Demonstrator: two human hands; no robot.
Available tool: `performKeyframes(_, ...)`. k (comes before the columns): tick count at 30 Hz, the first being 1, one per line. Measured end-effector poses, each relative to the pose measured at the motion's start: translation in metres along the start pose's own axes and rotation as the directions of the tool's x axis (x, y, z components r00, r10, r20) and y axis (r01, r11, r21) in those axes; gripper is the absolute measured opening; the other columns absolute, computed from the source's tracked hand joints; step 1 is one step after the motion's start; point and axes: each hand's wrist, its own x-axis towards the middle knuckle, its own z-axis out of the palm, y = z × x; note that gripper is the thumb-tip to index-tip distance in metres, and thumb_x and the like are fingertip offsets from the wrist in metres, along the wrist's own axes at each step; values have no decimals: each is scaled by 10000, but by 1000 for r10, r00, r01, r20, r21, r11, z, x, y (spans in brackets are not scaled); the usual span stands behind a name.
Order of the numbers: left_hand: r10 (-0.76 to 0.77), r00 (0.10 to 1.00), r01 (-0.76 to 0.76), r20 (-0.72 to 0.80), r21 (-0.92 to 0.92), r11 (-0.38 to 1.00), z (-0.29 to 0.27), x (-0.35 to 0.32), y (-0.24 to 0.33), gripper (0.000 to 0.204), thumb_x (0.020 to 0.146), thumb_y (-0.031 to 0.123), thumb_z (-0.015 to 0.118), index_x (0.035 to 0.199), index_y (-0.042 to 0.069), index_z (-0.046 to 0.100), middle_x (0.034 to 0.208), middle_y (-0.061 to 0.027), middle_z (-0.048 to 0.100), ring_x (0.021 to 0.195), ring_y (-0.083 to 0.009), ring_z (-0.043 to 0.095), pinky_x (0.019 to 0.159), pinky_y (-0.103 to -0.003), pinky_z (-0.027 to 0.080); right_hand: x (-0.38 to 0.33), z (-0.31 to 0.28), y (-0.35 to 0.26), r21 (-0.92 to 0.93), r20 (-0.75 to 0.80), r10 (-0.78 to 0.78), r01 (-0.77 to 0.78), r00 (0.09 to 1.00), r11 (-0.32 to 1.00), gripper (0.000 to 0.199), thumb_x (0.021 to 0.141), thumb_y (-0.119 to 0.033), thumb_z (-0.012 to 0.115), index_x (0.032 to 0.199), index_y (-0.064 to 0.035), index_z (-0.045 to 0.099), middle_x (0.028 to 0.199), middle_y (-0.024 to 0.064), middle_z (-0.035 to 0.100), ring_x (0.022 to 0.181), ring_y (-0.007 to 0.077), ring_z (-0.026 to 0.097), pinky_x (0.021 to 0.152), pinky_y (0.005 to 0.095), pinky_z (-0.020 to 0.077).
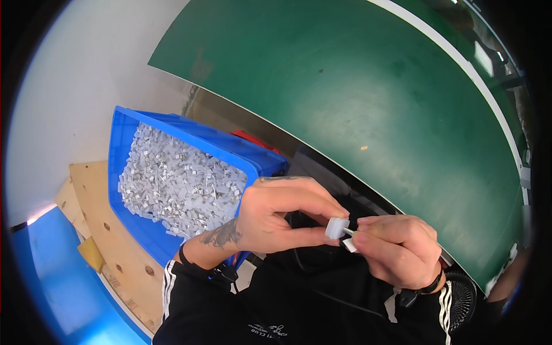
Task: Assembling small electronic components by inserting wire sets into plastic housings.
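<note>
My left hand (287, 213) pinches a small translucent white plastic piece (337, 228) between thumb and fingers. Facing it, my right hand (402, 247) grips a thin metal pin (348, 231), whose tip meets the plastic piece. A small white flat bit (349, 245) shows just under the pin, by the right fingertips; I cannot tell whether it belongs to the pin. Both hands are close together in front of my body. To their left, a blue bin (155, 238) holds many small whitish plastic and metal parts (178, 178).
A green-topped table (345, 98) with a white edge stretches across the far side, with a small orange-tan scrap (364, 148) on it. The bin stands by a wooden board (109, 201). A black fan grille (463, 299) is at the lower right.
</note>
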Motion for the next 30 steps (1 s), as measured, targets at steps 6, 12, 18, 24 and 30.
performKeyframes(6,52,997,-47,65,-75,996,-4,5,-4,303,613,-42,807,885,-74,678,902,-209,682,788,-243,676,662,-285,532,2,-2,-2,12,51,7,-8,999,1000,179,677,-9,681,829,82,654,746,106,595,635,168,627,637,303,606)
performKeyframes(12,100,993,-93,68,-100,991,-3,3,-6,318,618,-40,809,906,-65,676,901,-206,682,796,-254,679,665,-288,536,0,7,-7,-9,-12,-12,12,1000,1000,164,683,-5,678,824,76,658,742,100,591,617,162,622,629,298,606)
performKeyframes(18,130,991,-128,35,-62,990,10,11,0,319,614,-23,816,901,-44,680,871,-151,656,754,-227,659,633,-282,520,-16,7,-10,44,-97,141,-137,985,990,229,670,-13,769,853,51,647,803,112,606,641,168,622,608,277,587)
performKeyframes(24,283,957,-275,-69,113,955,22,9,3,345,599,-19,810,923,-12,692,836,-86,614,690,-195,611,586,-267,484,-24,11,-7,155,-160,307,-284,938,946,336,669,-24,805,950,24,627,870,137,616,650,179,622,546,250,511)
performKeyframes(30,313,945,-298,-98,139,944,25,7,3,327,641,33,811,943,-2,692,841,-66,590,650,-177,589,557,-259,472,-29,13,-11,240,-122,406,-369,906,898,178,742,28,716,863,0,588,836,144,608,685,202,631,595,267,523)
